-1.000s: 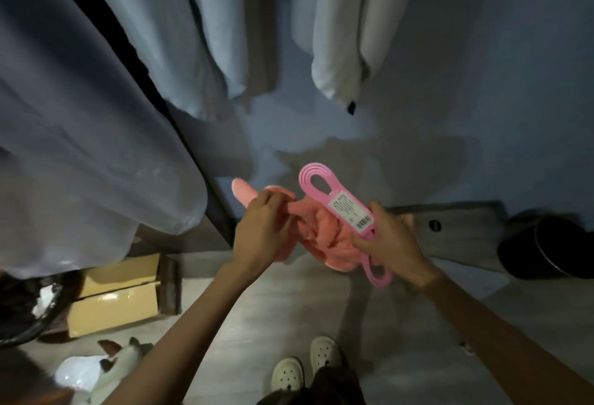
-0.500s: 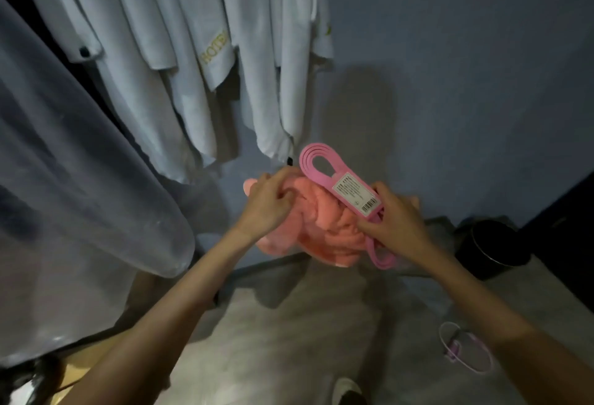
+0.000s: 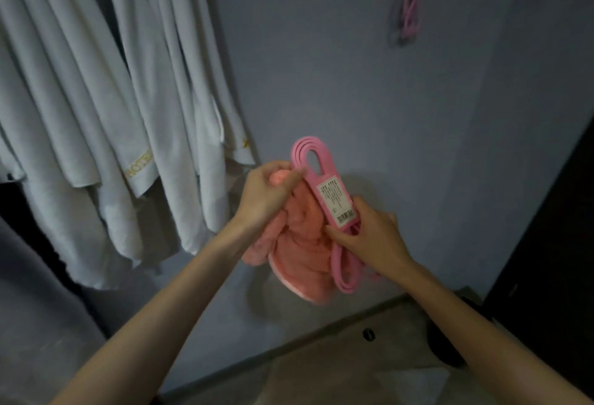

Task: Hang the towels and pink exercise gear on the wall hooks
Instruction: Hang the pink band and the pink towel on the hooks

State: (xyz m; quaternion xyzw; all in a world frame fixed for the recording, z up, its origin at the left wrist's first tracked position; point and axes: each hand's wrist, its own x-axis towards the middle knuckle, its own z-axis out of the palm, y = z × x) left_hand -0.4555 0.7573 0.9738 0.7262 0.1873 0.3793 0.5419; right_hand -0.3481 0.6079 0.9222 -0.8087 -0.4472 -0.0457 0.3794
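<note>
Big white towels (image 3: 106, 121) hung on the wall at the left. A pink towel (image 3: 302, 253) was bunched low by the wall, so the left hand (image 3: 265, 194) pinched its top to find a part to hang. The right hand (image 3: 369, 237) gripped pink bands (image 3: 324, 186), likely to free them. Another small pink band (image 3: 409, 15) hung up high.

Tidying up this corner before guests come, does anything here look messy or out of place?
Nothing damaged or spilled. The salmon-pink towel is bunched up in both hands with the coiled pink resistance band, not hung. The white towels hang in place; another pink band already hangs on the wall.
</note>
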